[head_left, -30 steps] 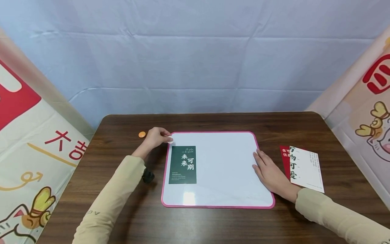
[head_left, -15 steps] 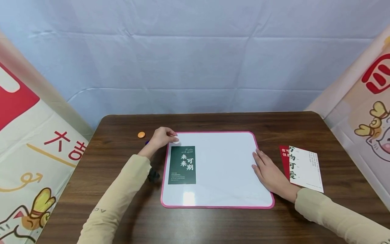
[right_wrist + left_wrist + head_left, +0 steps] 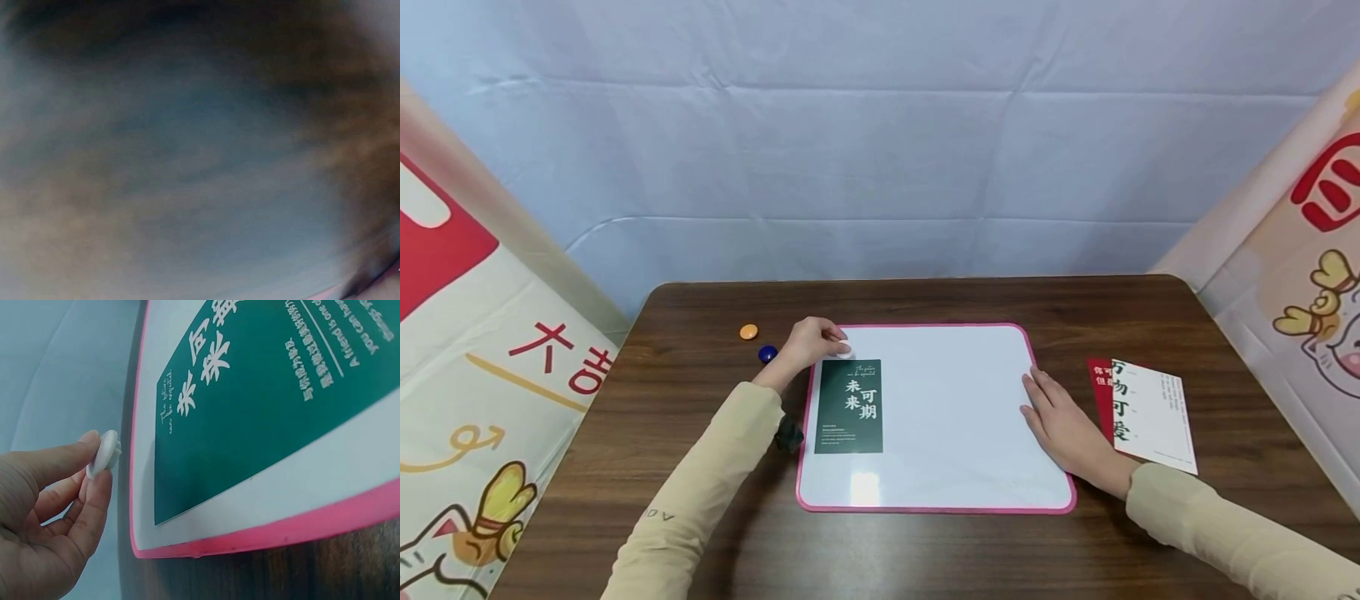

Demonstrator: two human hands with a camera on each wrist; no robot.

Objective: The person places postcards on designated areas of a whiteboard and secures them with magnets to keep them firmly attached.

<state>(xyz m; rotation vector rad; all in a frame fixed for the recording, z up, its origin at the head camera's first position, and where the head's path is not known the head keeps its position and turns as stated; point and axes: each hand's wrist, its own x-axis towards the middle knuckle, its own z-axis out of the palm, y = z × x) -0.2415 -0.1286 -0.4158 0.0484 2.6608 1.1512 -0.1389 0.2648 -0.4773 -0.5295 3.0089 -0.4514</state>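
My left hand (image 3: 808,346) pinches a round white magnet (image 3: 105,454) between thumb and fingertip. It is over the upper left corner of a pink-edged whiteboard (image 3: 955,408), just above the top edge of a green card (image 3: 844,421). That card lies along the board's left side, its white lettering facing up. In the left wrist view the magnet is held on edge, apart from the card. My right hand (image 3: 1071,429) rests on the board's right edge with its fingers extended. The right wrist view is too blurred to make out anything definite.
An orange round magnet (image 3: 748,332) and a blue round magnet (image 3: 767,354) lie on the wooden table (image 3: 925,558), left of the board. To the right, a white card (image 3: 1161,417) partly covers a red card (image 3: 1102,396). A pale cloth (image 3: 880,167) hangs behind the table.
My left hand has moved right with the white magnet, from the board's corner to above the green card's top edge. The blue magnet has come into view. My right hand stays put.
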